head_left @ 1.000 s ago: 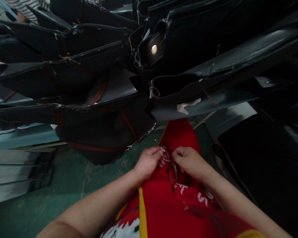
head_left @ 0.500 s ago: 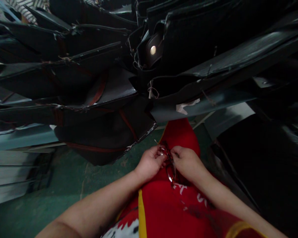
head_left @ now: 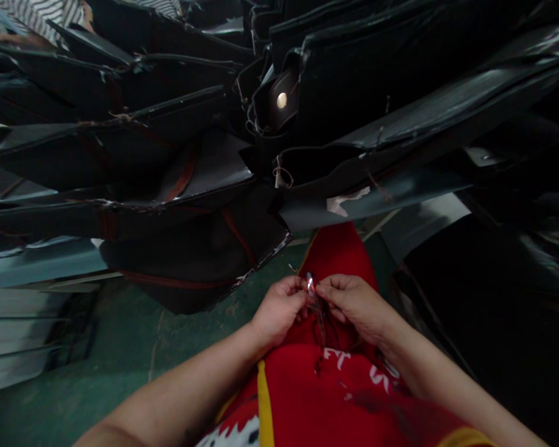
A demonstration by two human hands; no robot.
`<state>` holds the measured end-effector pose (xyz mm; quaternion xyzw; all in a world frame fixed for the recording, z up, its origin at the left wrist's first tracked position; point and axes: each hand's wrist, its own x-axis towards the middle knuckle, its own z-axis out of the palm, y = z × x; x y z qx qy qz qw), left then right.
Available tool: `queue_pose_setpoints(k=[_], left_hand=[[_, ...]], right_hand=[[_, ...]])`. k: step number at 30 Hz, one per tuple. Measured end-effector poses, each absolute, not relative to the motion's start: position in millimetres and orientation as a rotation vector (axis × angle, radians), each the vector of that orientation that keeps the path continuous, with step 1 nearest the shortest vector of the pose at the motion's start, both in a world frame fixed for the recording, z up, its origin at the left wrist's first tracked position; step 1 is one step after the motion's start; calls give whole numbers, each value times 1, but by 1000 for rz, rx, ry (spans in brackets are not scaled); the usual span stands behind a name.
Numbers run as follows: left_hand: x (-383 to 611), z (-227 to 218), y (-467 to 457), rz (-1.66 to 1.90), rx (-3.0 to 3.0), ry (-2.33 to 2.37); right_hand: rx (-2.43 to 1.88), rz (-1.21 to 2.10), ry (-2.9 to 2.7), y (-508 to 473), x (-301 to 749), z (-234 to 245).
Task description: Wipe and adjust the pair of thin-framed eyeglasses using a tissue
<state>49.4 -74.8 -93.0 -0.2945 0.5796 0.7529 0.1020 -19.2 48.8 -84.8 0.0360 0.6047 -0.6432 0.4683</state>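
Observation:
In front of the red apron (head_left: 317,397), my two hands meet at a thin, shiny, looped strip (head_left: 315,298), dark reddish-brown in colour. Its exact kind is unclear, and thin dark strands hang from it toward the apron's white lettering. My left hand (head_left: 279,308) pinches it from the left with thumb and forefinger. From the other side, my right hand (head_left: 351,302) holds it near the top between thumb and fingertips. Both hands are closed, with some fingertips hidden behind the strip. Just beyond them hangs a dark bag piece (head_left: 186,254) with brown trim.
Many dark bag pieces (head_left: 158,143) are stacked on a pale blue-grey surface (head_left: 307,211) ahead. One strap end has a round gold button (head_left: 282,100). More dark material (head_left: 489,310) stands at right. Green floor (head_left: 130,347) shows at left, beside pale panels (head_left: 13,335).
My right hand has turned, its fingers now showing more at the strip's top. The strip has shifted, with its shiny loop now upright between my fingertips. The view has moved slightly.

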Motion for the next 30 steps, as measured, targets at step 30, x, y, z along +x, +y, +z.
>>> queue_pose_setpoints(k=[30], left_hand=[[42,-94,-57,2327,-1070,1688]], right_hand=[[-199,-1504,1943,52,-13,-106]])
